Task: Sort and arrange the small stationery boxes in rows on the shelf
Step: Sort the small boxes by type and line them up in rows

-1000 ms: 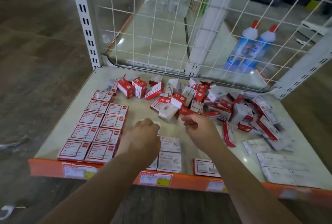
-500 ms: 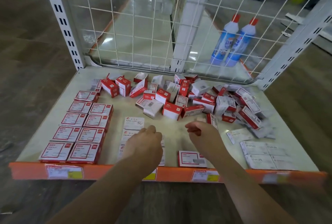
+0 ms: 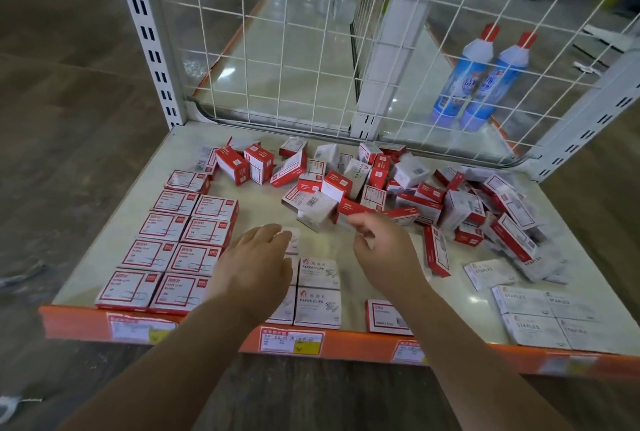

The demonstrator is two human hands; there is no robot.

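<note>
**Two hands over a shelf of small boxes**

A pale flat shelf board with an orange front edge [image 3: 346, 347] stands before a white wire grid back panel [image 3: 294, 50], on a brown wooden floor. Both bare forearms reach in from below. The left hand [image 3: 256, 264] lies palm down with straight, relaxed fingers and grips nothing; its fingertips touch a small white box [image 3: 293, 240] just ahead of them. The right hand [image 3: 384, 254] is tilted, the fingers loosely curled, the thumb pointing to the left; if it holds something I cannot tell.

Left of the left hand, red-and-white flat boxes [image 3: 183, 240] lie in two tidy rows. Between the wrists, white boxes marked "PAPER CLIPS" [image 3: 318, 288] lie side by side. Just beyond the right fingers is a loose heap of mixed red and white boxes [image 3: 398, 185], one reading "STAPLES". Right of this hand, white flat boxes marked "STAPLES" [image 3: 543, 316] lie in rows. Behind the grid stand two blue bottles with red caps [image 3: 474, 84].
</note>
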